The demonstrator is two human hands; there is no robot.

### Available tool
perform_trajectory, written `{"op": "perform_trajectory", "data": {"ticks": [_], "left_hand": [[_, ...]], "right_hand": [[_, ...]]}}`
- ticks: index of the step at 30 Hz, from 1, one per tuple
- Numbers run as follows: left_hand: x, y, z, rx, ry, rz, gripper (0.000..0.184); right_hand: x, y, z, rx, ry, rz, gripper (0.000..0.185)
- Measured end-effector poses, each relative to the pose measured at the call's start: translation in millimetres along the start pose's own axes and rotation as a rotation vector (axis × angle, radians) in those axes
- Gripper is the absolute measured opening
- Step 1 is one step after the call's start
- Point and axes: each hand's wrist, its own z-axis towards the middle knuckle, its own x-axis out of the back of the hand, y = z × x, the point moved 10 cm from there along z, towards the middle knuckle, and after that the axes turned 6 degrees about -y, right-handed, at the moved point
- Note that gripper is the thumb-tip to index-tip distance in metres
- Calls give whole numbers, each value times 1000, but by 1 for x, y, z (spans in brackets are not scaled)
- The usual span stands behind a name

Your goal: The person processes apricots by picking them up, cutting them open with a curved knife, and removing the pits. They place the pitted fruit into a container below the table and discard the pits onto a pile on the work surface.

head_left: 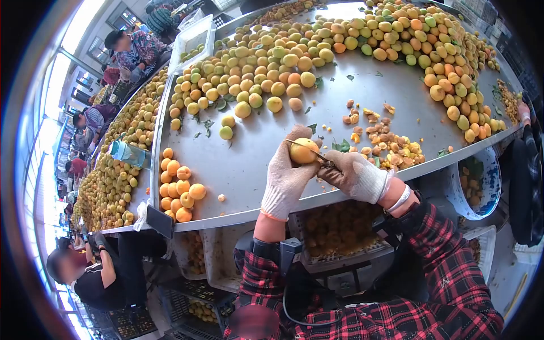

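Observation:
My left hand, in a whitish knitted glove with dirty fingertips, grips a yellow-orange apricot above the near part of the metal table. In my right hand, gloved alike, is a small knife. Its thin blade lies against the apricot; most of the handle is hidden by my fingers. Just beyond my right hand, apricot pits and torn pieces of flesh lie scattered with a few green leaves. To the left sits a small group of orange apricots.
Heaped apricots cover the table's far side and right. A jar and a dark phone-like slab are at the left edge. Below stand a crate of fruit and a blue-white basin. Other people work nearby.

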Motion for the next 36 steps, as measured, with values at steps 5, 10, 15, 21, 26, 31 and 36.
{"op": "perform_trajectory", "data": {"ticks": [5,10,15,21,26,31,36], "left_hand": [[-16,20,-3,-280,-155,-745,61],[-30,-8,-1,-99,-171,-755,56],[-8,7,2,-92,-19,-163,39],[-12,22,-7,-228,9,-639,53],[-31,-9,-1,-26,-227,-870,43],[-13,5,-1,-97,-17,-354,44],[-6,-7,2,-167,147,-167,35]], "right_hand": [[12,-14,-8,14,105,58,25],[15,-10,-7,49,130,-12,25],[6,7,-1,-104,-11,-75,29],[10,-7,-8,-37,87,20,29],[17,-10,-7,71,163,15,27],[11,-1,-3,-69,95,-109,28],[-4,-3,-6,54,136,-37,21]]}}
